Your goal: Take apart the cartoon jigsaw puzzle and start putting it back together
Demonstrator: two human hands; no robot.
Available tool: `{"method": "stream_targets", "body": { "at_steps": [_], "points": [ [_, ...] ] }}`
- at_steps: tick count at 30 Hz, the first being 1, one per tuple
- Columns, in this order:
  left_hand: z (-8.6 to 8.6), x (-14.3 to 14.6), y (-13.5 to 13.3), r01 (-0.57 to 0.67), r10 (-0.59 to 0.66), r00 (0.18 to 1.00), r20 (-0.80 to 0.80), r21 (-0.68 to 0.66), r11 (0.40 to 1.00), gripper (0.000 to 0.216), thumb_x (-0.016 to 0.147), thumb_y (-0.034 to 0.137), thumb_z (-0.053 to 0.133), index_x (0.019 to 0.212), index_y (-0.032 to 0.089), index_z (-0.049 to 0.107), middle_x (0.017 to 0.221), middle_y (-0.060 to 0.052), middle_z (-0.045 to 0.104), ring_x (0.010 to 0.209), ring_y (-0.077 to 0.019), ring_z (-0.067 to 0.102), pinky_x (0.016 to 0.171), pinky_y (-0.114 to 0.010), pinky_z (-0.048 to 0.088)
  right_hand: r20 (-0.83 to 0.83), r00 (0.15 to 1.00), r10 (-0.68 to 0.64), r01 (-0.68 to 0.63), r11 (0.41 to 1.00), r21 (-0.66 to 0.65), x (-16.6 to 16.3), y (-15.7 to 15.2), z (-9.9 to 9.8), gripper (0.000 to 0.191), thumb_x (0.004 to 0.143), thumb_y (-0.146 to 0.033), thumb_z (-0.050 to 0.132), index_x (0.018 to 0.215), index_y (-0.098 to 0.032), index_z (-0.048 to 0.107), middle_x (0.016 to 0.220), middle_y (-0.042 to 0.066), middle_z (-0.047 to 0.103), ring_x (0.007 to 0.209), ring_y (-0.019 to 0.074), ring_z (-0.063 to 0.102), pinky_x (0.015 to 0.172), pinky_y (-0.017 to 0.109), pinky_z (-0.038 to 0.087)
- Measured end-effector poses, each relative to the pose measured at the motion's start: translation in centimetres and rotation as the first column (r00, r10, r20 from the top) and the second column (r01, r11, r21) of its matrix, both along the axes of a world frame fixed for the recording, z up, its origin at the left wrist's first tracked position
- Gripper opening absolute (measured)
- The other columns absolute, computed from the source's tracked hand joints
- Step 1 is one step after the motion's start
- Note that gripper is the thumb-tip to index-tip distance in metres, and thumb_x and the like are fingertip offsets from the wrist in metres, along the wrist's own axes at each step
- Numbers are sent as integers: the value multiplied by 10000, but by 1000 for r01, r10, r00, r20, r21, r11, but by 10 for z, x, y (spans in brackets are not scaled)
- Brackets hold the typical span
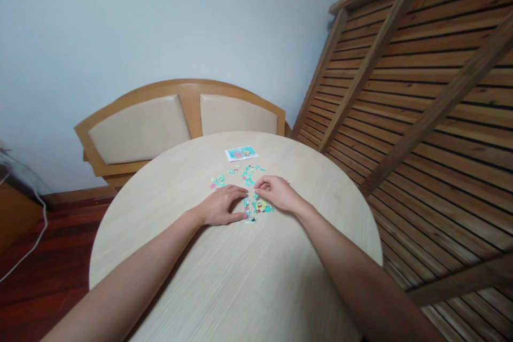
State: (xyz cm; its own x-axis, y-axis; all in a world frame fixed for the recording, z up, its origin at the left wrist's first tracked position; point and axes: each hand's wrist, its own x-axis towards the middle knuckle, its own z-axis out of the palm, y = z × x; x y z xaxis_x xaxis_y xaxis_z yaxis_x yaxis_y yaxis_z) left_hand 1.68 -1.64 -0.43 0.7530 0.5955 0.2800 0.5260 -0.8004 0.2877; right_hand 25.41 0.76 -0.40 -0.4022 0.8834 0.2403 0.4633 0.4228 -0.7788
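steadying seems intended by the half-open, empty left hand (222, 207) beside puzzle pieces (261, 206) mid-frame; a small piece (255, 191) is seemingly pinched by the right hand (278, 192); the picture card (241, 153) is set above, likely for reference.

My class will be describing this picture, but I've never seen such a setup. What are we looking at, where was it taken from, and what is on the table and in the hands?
There is no machine here, just a person's two bare hands. The single picture comes from a camera worn on the head, looking forward and down, so the forearms reach in from below. On the round table lie small loose puzzle pieces, a printed picture farther away, and a patch with a yellow figure. The left hand is spread beside the pieces. The right hand has its fingertips together above the patch; whether they grip a piece is too small to tell.
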Motion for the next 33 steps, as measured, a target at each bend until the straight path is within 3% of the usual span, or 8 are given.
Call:
{"method": "stream_targets", "body": {
  "at_steps": [7,33],
  "points": [
    [-2,-2,4,24,-24,1000,-13,20,999,572,886,529,633,1338,190,548,1330,-125,615,1214,-292,566,1071,-453,415,51,999,3,-5,999,40,-12,-3,-10,122,850,-229,656,923,-162,727,844,42,751,752,145,673,695,234,485],
    [-2,-2,4,21,-21,1000,-14,21,1000,547,898,523,613,1338,207,543,1331,-112,614,1228,-284,557,1075,-458,411,256,965,-63,17,984,178,-17,-9,-7,134,854,-257,648,906,-212,764,868,25,759,752,151,650,707,242,446]
  ]
}}
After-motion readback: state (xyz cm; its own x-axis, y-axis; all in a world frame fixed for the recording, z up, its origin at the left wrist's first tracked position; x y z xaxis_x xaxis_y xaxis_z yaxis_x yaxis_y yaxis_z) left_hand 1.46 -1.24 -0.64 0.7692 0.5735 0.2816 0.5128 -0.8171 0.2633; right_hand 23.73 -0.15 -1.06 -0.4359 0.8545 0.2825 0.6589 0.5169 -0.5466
